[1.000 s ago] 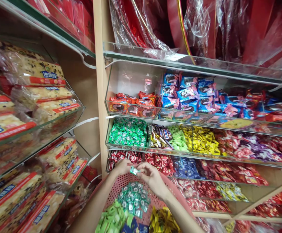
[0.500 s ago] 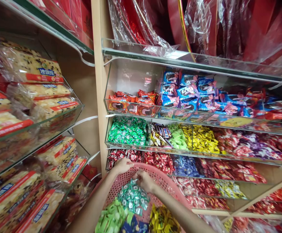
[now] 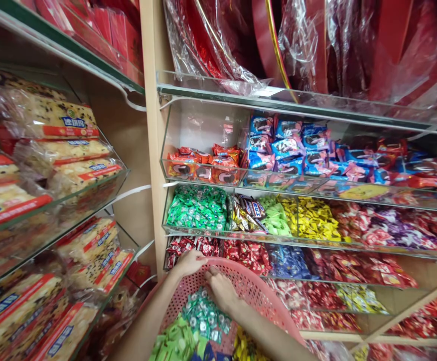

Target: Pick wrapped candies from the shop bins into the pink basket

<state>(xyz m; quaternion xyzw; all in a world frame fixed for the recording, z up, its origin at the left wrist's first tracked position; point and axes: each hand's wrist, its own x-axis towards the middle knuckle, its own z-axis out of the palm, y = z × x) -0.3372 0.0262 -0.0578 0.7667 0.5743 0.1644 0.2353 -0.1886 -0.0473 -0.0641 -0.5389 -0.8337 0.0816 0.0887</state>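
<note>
One bare left hand (image 3: 190,263) pinched the far rim of a round, pink, perforated plastic basket (image 3: 251,287); the right hand (image 3: 221,288), nearer the small, green, shiny-wrapped sweets (image 3: 202,314) inside, curled over their far-right edge, whether gripping any I couldn't tell.

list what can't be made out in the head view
Head view: whether the right hand holds anything; its back hides the palm.
Head view: the near side of the pink basket; cut off by the bottom edge.
Head view: how far the basket's yellow packets extend; right forearm and bottom edge block the view.
Head view: lettering on far-right packets; blurred.
</note>
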